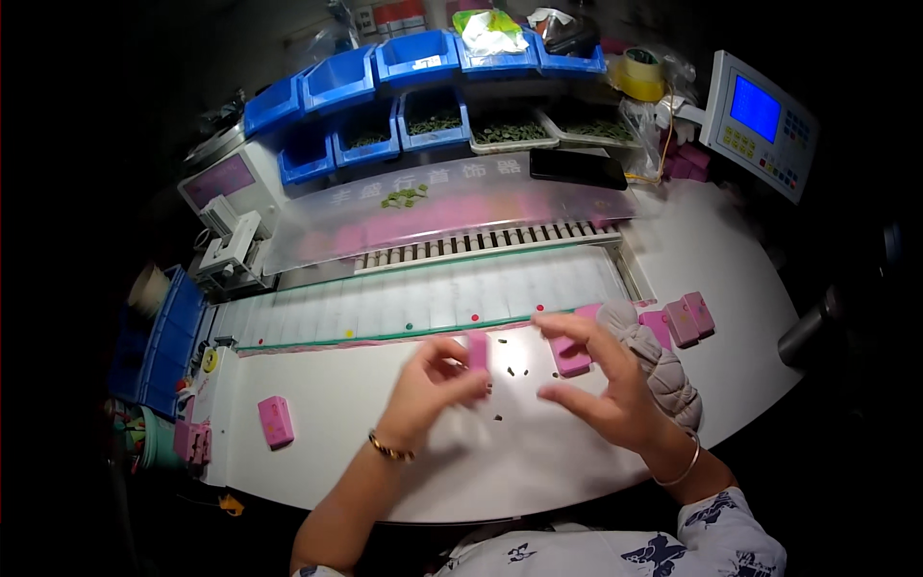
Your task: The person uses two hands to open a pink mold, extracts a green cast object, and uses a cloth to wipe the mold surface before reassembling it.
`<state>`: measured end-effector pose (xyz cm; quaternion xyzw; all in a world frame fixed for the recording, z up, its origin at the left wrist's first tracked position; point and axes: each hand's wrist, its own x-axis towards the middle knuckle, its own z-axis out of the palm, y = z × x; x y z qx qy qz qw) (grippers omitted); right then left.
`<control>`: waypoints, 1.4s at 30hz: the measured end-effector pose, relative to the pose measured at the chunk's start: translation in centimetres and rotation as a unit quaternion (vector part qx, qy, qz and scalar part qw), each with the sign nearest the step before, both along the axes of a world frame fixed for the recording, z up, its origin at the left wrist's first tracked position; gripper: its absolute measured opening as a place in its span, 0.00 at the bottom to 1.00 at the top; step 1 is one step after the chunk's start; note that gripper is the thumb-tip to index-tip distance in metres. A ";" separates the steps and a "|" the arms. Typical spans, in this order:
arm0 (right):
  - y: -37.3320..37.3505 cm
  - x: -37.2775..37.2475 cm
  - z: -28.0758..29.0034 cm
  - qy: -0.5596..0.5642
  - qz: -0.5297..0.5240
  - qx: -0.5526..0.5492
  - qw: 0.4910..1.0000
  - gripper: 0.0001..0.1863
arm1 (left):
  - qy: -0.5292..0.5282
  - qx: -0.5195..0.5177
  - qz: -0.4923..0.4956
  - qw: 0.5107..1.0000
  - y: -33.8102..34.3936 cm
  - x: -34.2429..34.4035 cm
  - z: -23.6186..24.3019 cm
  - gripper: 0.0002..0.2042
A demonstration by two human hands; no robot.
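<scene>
My left hand (433, 394) grips a small pink block (477, 352) between thumb and fingers, slightly blurred. My right hand (606, 385) is open, thumb and fingers spread, just right of it and over another pink block (572, 362) lying on the white worktop (317, 452). Between my hands lie several tiny dark green pieces (511, 371). A grey padded cushion (673, 385) lies beside my right hand, with more pink blocks (683, 324) behind it. A single pink block (275, 423) rests at the left.
Blue bins (336, 77), some with green pieces, stand behind a translucent sheet (317, 231), a roller strip (433, 252) and a long channelled tray (433, 298). A display panel (755, 120) is at the back right, a machine (231, 240) and blue crate (159, 356) at left.
</scene>
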<state>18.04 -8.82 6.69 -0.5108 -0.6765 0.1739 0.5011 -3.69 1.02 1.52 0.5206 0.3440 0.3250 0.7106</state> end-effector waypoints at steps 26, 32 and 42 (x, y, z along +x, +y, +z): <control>-6.8 -8.5 2.8 0.400 0.651 -0.142 0.629 0.08 | 0.350 0.478 0.225 0.774 -1.7 -2.7 -0.8 0.22; -6.5 -9.0 2.1 0.260 0.669 -0.153 0.680 0.14 | 0.295 0.482 0.204 0.799 -8.8 -5.1 -2.2 0.21; -8.7 -10.6 2.9 0.284 0.684 -0.145 0.656 0.11 | 0.153 0.215 0.236 0.935 -11.9 -5.7 -5.6 0.06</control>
